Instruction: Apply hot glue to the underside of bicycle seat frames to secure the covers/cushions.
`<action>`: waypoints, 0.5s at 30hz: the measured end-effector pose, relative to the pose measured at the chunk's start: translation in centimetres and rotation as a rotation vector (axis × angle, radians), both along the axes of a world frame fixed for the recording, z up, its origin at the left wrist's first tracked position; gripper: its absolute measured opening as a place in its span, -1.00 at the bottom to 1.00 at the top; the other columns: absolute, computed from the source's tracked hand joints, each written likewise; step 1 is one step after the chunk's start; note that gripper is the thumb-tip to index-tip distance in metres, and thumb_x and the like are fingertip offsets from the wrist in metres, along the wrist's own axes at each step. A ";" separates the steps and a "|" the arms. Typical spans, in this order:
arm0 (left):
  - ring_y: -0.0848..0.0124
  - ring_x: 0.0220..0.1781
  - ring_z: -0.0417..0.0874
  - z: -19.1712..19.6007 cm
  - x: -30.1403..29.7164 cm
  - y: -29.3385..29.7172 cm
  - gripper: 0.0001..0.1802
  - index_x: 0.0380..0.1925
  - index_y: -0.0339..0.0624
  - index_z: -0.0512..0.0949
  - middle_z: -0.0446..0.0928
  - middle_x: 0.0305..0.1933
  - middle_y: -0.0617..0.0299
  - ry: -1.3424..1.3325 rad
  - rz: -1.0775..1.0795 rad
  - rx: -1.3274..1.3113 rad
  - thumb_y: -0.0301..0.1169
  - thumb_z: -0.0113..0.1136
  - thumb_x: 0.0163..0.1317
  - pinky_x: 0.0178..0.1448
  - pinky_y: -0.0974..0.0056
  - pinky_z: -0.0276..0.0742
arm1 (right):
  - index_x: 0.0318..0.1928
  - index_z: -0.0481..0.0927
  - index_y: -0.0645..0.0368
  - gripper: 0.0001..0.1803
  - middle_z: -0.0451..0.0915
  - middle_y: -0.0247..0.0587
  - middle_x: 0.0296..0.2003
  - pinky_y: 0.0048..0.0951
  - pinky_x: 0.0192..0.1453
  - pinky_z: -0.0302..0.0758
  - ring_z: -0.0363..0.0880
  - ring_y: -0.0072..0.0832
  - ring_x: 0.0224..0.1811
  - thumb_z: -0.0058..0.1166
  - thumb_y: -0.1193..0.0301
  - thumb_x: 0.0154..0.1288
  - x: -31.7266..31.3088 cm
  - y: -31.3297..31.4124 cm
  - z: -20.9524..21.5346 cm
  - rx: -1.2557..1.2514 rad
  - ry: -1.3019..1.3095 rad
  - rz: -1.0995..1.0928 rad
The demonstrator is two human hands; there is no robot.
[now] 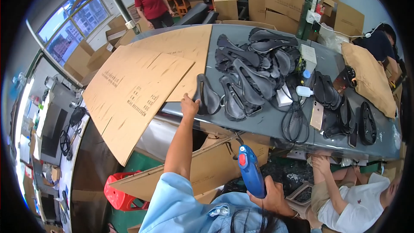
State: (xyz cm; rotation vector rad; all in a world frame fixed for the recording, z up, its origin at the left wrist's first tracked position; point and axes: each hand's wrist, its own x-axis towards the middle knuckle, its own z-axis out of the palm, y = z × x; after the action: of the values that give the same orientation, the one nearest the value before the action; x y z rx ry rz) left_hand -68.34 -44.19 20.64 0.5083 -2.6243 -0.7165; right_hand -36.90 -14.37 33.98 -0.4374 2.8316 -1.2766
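Blue tool (251, 172) in right grip (272, 195); left grip (189, 105) at saddle (208, 97), hold unclear, between cardboard (138, 86) and saddle pile (254, 80)

You have bright, mostly even indoor light. Daylight shows through the window (88, 17) at your upper left; a pale strip (18, 136) along the left rim burns out to white. The grey tabletop (258, 123) gives you a soft sheen, dimmer below its edge. Fine detail sinks in the black saddles (261, 87). Your left hand (189, 105) reads sharp. Fisheye bends straight lines; black vignetting swallows your corners.
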 end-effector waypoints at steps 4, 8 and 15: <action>0.02 -0.12 0.47 1.7 -0.6 8.0 -0.66 -0.17 -0.24 0.42 0.45 -0.18 -0.07 0.340 -0.287 -0.030 -0.35 0.16 0.05 -0.06 0.04 0.38 | -0.23 0.33 0.39 -0.39 0.54 0.01 -0.58 -0.27 -0.45 0.52 0.60 -0.12 -0.55 0.30 0.17 -0.13 -0.6 1.6 0.3 0.018 -0.106 -0.115; 0.00 0.00 0.50 2.5 -2.3 13.9 -0.56 -0.21 -0.30 0.42 0.50 -0.11 -0.11 -0.226 -0.246 0.183 -0.22 0.25 -0.02 0.01 0.05 0.44 | -0.19 0.31 0.47 -0.36 0.55 0.05 -0.56 -0.28 -0.45 0.53 0.61 -0.11 -0.53 0.29 0.20 -0.10 -1.4 1.7 0.3 -0.024 -0.140 -0.138; 0.18 -0.17 0.61 2.5 -7.3 12.8 -0.64 -0.42 -0.39 0.53 0.58 -0.32 -0.05 -0.370 -0.184 0.717 -0.34 0.26 -0.23 -0.13 0.21 0.47 | -0.25 0.33 0.41 -0.42 0.55 0.06 -0.57 -0.26 -0.45 0.53 0.60 -0.08 -0.54 0.28 0.20 -0.09 -1.8 2.2 0.8 -0.049 -0.166 -0.147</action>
State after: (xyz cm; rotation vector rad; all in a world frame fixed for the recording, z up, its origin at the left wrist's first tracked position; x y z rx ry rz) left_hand -75.59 -31.40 23.14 0.6382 -2.7012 -1.7981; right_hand -38.68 -12.19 34.80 -0.1186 2.7419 -1.3388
